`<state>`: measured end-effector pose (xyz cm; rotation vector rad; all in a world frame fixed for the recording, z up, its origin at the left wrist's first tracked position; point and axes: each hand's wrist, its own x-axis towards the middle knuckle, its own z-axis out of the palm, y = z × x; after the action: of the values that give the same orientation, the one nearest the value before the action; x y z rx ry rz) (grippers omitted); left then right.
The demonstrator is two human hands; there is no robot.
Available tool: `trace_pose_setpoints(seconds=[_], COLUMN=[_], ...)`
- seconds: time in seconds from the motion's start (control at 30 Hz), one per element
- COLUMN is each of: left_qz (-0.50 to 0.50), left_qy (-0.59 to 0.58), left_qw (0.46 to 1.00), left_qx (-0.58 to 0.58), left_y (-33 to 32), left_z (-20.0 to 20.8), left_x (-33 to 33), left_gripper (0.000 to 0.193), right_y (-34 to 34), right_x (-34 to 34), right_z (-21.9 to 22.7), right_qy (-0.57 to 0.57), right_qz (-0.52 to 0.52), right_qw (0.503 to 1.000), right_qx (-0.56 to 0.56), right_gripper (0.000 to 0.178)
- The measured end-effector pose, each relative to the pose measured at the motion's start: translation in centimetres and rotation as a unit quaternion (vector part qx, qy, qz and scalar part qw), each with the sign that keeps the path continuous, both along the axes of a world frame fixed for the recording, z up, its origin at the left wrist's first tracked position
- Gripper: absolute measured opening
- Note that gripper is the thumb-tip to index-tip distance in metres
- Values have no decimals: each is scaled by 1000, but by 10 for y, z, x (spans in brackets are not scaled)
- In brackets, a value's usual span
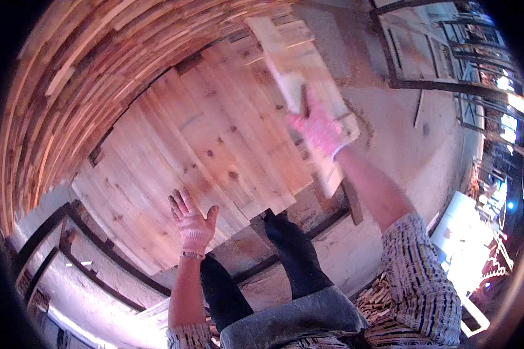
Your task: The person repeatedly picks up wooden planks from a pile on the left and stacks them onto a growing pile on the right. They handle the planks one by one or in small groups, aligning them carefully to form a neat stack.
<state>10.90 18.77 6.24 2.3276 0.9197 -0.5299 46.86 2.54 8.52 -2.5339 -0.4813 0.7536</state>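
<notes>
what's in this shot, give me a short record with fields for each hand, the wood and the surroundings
left hand: gloved, open, over pale boards
right hand: gloved, blurred, at a wooden piece; grip unclear
boards: side by side, knotty, ends uneven
beyond them: stacked wooden strips
lower left: dark frame
clothing: grey apron, patterned sleeves

Before me, planks [206,145] lie side by side, a wood stack [81,75] behind them, boards [315,63] at their right end under my right hand [320,127]; my left hand [193,225] is near the planks' front edge.
</notes>
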Motion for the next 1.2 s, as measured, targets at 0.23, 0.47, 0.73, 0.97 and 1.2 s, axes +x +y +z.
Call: trace_pose_setpoints(seconds=[0.23, 0.47, 0.73, 0.97, 1.2], left_qz=[-41, -4, 262, 716, 919], left_qy=[159, 46, -171, -56, -27], left_qw=[984, 999, 949, 693, 380], left_qx=[-71, 24, -18, 64, 101], left_y=[10, 22, -3, -173, -333], left_z=[-42, -47, -29, 80, 105], left_x=[-41, -34, -61, -321, -601], left_gripper=[109, 96, 60, 48, 80], right_y=[59, -8, 24, 17, 100], right_x=[-52, 56, -88, -383, -634], right_z=[-79, -141, -98, 4, 113], right_qy=[-58, -94, -243, 136, 280], right_qz=[114, 269, 379, 639, 752], right_qw=[977, 946, 860, 750, 540], right_qx=[-171, -153, -241, -100, -253], right_gripper=[68, 81, 73, 63, 58])
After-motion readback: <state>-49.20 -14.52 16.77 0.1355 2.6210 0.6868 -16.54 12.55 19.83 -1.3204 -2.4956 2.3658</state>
